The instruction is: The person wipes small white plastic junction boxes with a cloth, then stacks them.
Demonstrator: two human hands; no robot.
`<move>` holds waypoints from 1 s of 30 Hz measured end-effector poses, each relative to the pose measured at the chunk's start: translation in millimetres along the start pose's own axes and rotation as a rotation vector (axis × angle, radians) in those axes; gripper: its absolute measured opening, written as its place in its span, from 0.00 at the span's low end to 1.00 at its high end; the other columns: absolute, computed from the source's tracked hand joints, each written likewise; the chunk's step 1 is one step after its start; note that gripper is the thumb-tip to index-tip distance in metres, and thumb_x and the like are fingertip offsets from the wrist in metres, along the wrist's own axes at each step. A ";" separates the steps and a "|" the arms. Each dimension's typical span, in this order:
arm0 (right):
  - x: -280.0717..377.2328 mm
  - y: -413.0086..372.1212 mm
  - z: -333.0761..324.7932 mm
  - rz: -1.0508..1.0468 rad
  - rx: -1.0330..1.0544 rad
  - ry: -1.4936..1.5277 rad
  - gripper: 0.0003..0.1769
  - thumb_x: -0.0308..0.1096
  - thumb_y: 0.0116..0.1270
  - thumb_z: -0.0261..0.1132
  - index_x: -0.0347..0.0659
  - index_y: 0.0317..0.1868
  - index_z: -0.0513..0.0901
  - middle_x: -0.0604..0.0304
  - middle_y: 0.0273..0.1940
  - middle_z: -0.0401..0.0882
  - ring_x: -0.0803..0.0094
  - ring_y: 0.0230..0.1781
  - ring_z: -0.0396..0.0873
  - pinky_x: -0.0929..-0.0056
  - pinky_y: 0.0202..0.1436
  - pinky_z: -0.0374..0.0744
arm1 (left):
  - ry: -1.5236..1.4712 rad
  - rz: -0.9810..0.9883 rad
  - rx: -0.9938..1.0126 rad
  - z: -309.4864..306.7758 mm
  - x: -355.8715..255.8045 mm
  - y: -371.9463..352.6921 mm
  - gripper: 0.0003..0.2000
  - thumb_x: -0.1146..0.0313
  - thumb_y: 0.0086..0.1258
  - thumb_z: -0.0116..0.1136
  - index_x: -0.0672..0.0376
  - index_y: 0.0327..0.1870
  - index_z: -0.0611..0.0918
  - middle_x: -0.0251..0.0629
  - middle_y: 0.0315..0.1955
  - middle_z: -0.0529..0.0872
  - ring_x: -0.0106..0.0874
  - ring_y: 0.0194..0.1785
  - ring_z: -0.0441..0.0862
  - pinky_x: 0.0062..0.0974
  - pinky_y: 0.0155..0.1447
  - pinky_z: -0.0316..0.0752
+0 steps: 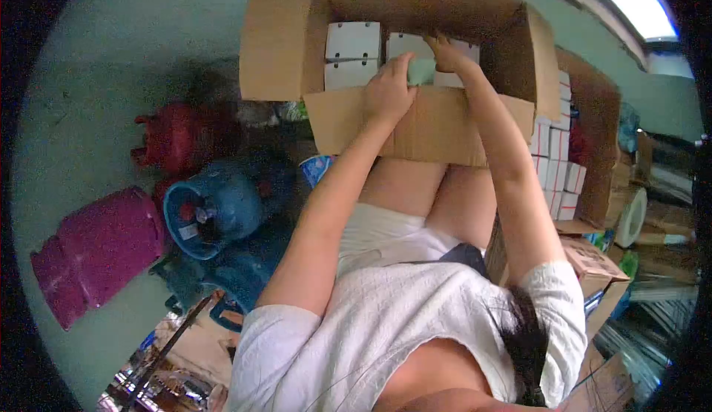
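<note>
A large open cardboard carton (415, 126) stands in front of me, its near flap folded toward my legs. Inside are several white boxes (353, 40) with small dark holes near their edges. My left hand (389, 91) reaches over the near flap, fingers closed around the left side of a small pale green block-like item (422, 71). At that item's right side is my right hand (451, 56), with its fingers apart over the white boxes. Whether the right hand also bears on the green item is hard to see.
Blue (215, 208), red (172, 139) and magenta (104, 249) gas cylinders are on the left. A second carton (593, 123) on the right holds several stacked white boxes with red lines (556, 163). Another cardboard box (593, 260) and plastic-wrapped goods lie farther right.
</note>
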State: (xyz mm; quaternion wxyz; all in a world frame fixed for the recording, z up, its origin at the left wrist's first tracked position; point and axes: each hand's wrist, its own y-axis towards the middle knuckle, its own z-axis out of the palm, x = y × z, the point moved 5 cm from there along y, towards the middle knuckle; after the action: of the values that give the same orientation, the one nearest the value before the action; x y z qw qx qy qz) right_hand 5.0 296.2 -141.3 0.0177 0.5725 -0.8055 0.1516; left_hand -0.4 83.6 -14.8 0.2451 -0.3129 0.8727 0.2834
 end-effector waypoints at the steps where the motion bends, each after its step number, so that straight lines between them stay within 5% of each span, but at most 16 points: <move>1: -27.1 12.2 52.3 0.081 0.291 0.074 0.34 0.50 0.63 0.66 0.47 0.67 0.71 0.50 0.68 0.68 0.48 0.65 0.71 0.52 0.67 0.70 | -0.002 0.017 -0.028 -0.2 1.6 0.2 0.26 0.67 0.54 0.67 0.52 0.56 0.73 0.41 0.46 0.83 0.45 0.48 0.82 0.40 0.48 0.79; 14: -84.9 6.3 80.9 0.654 0.291 0.716 0.26 0.43 0.64 0.63 0.34 0.58 0.76 0.47 0.59 0.77 0.51 0.57 0.78 0.50 0.57 0.76 | 0.053 0.032 0.035 -0.1 -2.9 0.4 0.24 0.67 0.51 0.69 0.53 0.52 0.76 0.41 0.43 0.83 0.43 0.47 0.82 0.38 0.47 0.79; 16: -88.2 3.9 81.2 0.752 0.254 0.809 0.25 0.41 0.64 0.63 0.32 0.56 0.77 0.46 0.58 0.78 0.52 0.55 0.79 0.49 0.56 0.77 | 0.056 0.103 -0.084 -2.1 -6.2 3.1 0.24 0.68 0.51 0.69 0.53 0.52 0.77 0.41 0.43 0.83 0.43 0.47 0.82 0.38 0.47 0.79; 17: -81.3 -0.8 60.6 0.757 0.244 0.810 0.25 0.41 0.64 0.63 0.32 0.56 0.77 0.46 0.58 0.78 0.52 0.55 0.79 0.49 0.56 0.77 | 0.050 0.113 -0.085 -2.4 -8.7 4.4 0.24 0.68 0.51 0.69 0.53 0.52 0.77 0.41 0.43 0.83 0.43 0.47 0.82 0.38 0.47 0.79; 19: -44.3 -1.1 34.1 0.306 0.494 0.252 0.24 0.44 0.63 0.64 0.32 0.52 0.80 0.49 0.51 0.83 0.55 0.44 0.83 0.55 0.42 0.81 | 0.028 -0.054 0.089 0.0 -3.4 2.3 0.25 0.66 0.55 0.67 0.49 0.56 0.76 0.40 0.51 0.82 0.43 0.54 0.80 0.41 0.54 0.77; 20: -56.3 7.5 48.1 0.303 0.488 0.258 0.24 0.44 0.63 0.64 0.32 0.52 0.80 0.49 0.51 0.83 0.55 0.44 0.83 0.55 0.42 0.81 | 0.034 -0.049 0.089 0.3 -3.0 2.3 0.25 0.66 0.55 0.67 0.49 0.56 0.76 0.40 0.51 0.82 0.43 0.54 0.80 0.41 0.54 0.77; 22: -81.7 35.8 72.4 0.151 0.187 0.317 0.24 0.48 0.68 0.61 0.33 0.52 0.80 0.53 0.50 0.83 0.64 0.41 0.82 0.61 0.40 0.80 | 0.021 -0.011 0.050 1.5 -1.5 1.6 0.24 0.66 0.55 0.66 0.50 0.56 0.76 0.40 0.52 0.82 0.43 0.54 0.80 0.41 0.54 0.77; 23: -70.8 4.8 34.1 0.151 0.183 0.324 0.24 0.48 0.68 0.61 0.33 0.52 0.80 0.53 0.50 0.83 0.64 0.41 0.82 0.61 0.40 0.80 | 0.026 -0.007 0.052 1.5 -1.3 1.6 0.24 0.66 0.55 0.66 0.50 0.56 0.76 0.40 0.52 0.82 0.43 0.54 0.80 0.41 0.54 0.77; 25: -22.3 -44.0 -64.2 0.413 -0.159 0.810 0.30 0.55 0.71 0.55 0.35 0.56 0.78 0.54 0.51 0.83 0.67 0.45 0.82 0.66 0.48 0.79 | 0.077 0.056 -0.025 -2.4 -6.6 1.9 0.21 0.66 0.54 0.66 0.52 0.51 0.77 0.41 0.45 0.83 0.44 0.48 0.81 0.40 0.49 0.78; 29: -50.6 -71.3 -96.9 0.294 -0.546 1.294 0.35 0.61 0.74 0.49 0.37 0.62 0.74 0.55 0.52 0.82 0.67 0.49 0.81 0.69 0.52 0.77 | 0.053 0.040 -0.011 0.7 -4.7 3.2 0.20 0.67 0.56 0.66 0.52 0.51 0.77 0.41 0.46 0.83 0.45 0.49 0.81 0.40 0.50 0.78; 30: -40.2 -92.3 -108.5 0.306 -0.587 1.622 0.35 0.61 0.74 0.47 0.39 0.64 0.72 0.54 0.53 0.81 0.66 0.49 0.81 0.70 0.52 0.77 | 0.042 0.016 0.022 3.1 -1.8 1.2 0.21 0.68 0.56 0.65 0.53 0.52 0.77 0.42 0.46 0.83 0.45 0.50 0.81 0.41 0.50 0.78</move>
State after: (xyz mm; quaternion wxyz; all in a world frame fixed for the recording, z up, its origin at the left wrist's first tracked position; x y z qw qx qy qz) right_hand 88.8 334.2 -25.3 0.7112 0.1464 -0.6190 0.2994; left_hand 0.8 87.1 -15.6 0.2279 -0.3090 0.8833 0.2690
